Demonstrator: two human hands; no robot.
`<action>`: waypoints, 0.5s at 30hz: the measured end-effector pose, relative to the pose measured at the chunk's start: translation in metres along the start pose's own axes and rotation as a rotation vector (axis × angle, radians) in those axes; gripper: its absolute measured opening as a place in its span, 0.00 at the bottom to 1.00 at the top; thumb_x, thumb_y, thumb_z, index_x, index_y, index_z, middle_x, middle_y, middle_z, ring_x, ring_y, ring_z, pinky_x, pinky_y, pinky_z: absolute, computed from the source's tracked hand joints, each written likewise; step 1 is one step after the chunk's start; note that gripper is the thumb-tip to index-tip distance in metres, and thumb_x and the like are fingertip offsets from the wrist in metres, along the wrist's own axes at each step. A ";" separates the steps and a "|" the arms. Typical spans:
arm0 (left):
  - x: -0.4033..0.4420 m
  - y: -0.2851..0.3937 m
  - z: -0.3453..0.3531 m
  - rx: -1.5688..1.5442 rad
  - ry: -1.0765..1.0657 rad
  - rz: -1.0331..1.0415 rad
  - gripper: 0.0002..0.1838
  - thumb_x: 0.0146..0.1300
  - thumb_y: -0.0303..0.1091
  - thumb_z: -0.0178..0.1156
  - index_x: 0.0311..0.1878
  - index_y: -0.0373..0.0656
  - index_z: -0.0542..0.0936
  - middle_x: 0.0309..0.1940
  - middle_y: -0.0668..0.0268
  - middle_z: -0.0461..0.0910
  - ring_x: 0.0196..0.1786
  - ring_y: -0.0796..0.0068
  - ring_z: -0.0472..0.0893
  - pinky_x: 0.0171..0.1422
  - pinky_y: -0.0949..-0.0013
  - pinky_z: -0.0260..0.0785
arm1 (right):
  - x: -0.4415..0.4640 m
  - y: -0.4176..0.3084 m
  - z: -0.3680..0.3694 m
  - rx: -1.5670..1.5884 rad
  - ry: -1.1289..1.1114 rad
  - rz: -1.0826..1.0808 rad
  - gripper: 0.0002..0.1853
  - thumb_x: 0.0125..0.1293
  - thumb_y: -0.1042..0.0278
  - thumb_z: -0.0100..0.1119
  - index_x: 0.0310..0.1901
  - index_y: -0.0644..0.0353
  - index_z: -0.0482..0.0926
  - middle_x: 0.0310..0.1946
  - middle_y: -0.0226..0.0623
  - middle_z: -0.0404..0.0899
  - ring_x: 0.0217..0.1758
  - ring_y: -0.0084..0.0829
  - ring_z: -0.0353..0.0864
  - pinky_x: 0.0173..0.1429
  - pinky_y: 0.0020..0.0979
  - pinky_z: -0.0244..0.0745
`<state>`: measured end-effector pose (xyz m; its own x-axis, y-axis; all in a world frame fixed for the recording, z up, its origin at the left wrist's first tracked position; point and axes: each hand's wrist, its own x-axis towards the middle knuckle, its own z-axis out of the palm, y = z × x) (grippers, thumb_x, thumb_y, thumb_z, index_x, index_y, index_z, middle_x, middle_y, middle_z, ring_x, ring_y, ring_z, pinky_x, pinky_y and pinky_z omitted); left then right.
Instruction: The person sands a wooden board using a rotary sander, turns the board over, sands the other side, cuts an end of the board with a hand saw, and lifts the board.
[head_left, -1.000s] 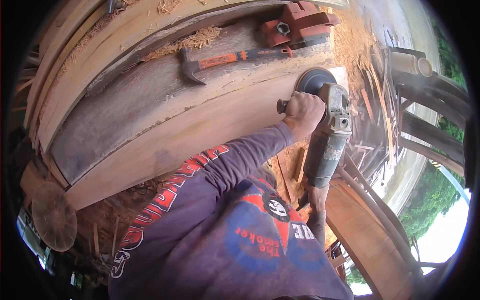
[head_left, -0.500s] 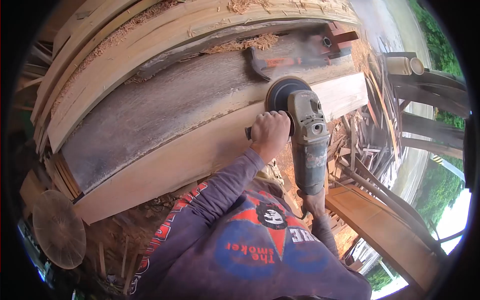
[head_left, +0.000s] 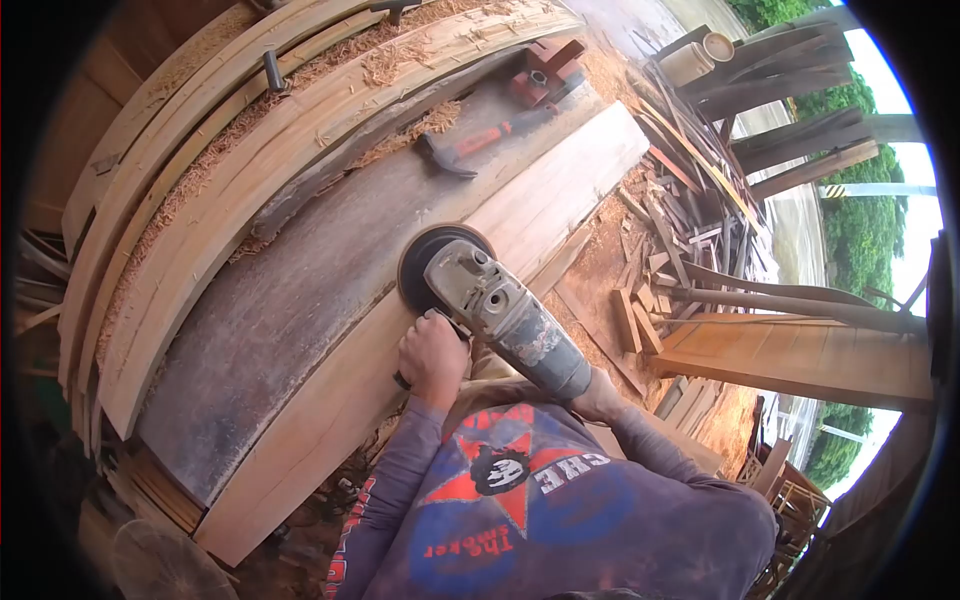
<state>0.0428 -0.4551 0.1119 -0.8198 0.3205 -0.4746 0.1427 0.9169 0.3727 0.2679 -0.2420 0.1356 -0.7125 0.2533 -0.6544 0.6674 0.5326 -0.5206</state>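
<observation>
A grey, worn disc sander [head_left: 510, 310] lies across a pale wooden plank [head_left: 330, 425], its round black disc [head_left: 418, 268] over the plank's far edge. My left hand [head_left: 433, 355] is closed around the side handle near the disc. At the rear end of the sander's body, my right hand [head_left: 597, 395] is wrapped around the grip, partly hidden by the tool. Beyond the disc, a claw hammer [head_left: 480, 140] with an orange and black handle rests on the dusty grey-brown bench top [head_left: 290, 290].
A red metal clamp or vise [head_left: 543, 75] sits at the bench's far end. Long boards [head_left: 230, 185] strewn with shavings line the far side. Offcuts [head_left: 640, 320] litter the ground at right, near a wide brown board [head_left: 800, 355]. A round fan guard [head_left: 165, 560] stands lower left.
The sander has moved left along the plank, away from the hammer, and now slants more. Both hands stay on it. My view has turned, showing more of the right side.
</observation>
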 end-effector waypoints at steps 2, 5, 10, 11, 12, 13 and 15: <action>0.014 0.013 0.011 0.040 0.078 0.085 0.09 0.67 0.33 0.58 0.41 0.39 0.82 0.39 0.53 0.87 0.43 0.55 0.89 0.49 0.56 0.82 | 0.004 0.012 -0.010 -0.114 0.001 0.069 0.21 0.61 0.56 0.68 0.53 0.58 0.84 0.49 0.45 0.88 0.55 0.46 0.87 0.59 0.39 0.80; 0.031 0.052 0.015 0.036 0.069 0.164 0.09 0.68 0.33 0.56 0.42 0.40 0.83 0.38 0.56 0.88 0.42 0.60 0.90 0.47 0.58 0.82 | 0.001 0.009 -0.042 -0.084 0.032 0.187 0.21 0.57 0.61 0.71 0.51 0.60 0.84 0.45 0.44 0.89 0.51 0.42 0.88 0.56 0.38 0.81; 0.070 0.128 0.031 -0.027 -0.064 0.191 0.12 0.62 0.35 0.64 0.45 0.39 0.83 0.43 0.53 0.88 0.47 0.56 0.89 0.52 0.57 0.82 | 0.010 0.034 -0.098 -0.019 0.156 0.256 0.20 0.53 0.65 0.74 0.47 0.64 0.85 0.39 0.44 0.89 0.44 0.35 0.89 0.51 0.36 0.82; 0.079 0.145 0.035 -0.027 -0.092 0.210 0.12 0.61 0.35 0.65 0.45 0.39 0.83 0.44 0.53 0.88 0.47 0.56 0.89 0.52 0.58 0.83 | 0.014 0.049 -0.110 -0.012 0.154 0.262 0.20 0.53 0.65 0.74 0.47 0.64 0.85 0.39 0.44 0.89 0.44 0.35 0.89 0.51 0.36 0.82; 0.088 0.162 0.039 -0.023 -0.112 0.226 0.13 0.60 0.34 0.66 0.46 0.39 0.83 0.44 0.54 0.88 0.47 0.57 0.89 0.51 0.58 0.83 | 0.019 0.051 -0.124 -0.032 0.161 0.270 0.19 0.55 0.67 0.72 0.48 0.64 0.85 0.41 0.44 0.89 0.46 0.37 0.89 0.51 0.36 0.81; 0.097 0.179 0.044 -0.019 -0.123 0.232 0.13 0.60 0.34 0.66 0.46 0.39 0.83 0.44 0.54 0.88 0.47 0.57 0.89 0.51 0.58 0.83 | 0.023 0.054 -0.138 -0.066 0.160 0.267 0.18 0.55 0.68 0.71 0.48 0.64 0.85 0.41 0.44 0.89 0.47 0.38 0.89 0.52 0.36 0.81; 0.114 0.214 0.052 -0.037 -0.108 0.281 0.13 0.60 0.35 0.66 0.45 0.39 0.84 0.43 0.54 0.88 0.47 0.57 0.89 0.51 0.58 0.83 | 0.030 0.065 -0.164 -0.095 0.166 0.275 0.18 0.56 0.69 0.70 0.48 0.64 0.85 0.42 0.43 0.90 0.48 0.39 0.89 0.52 0.36 0.81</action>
<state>0.0093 -0.2098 0.0961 -0.6870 0.5857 -0.4301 0.3334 0.7799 0.5297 0.2545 -0.0673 0.1717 -0.5390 0.5221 -0.6610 0.8222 0.4967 -0.2780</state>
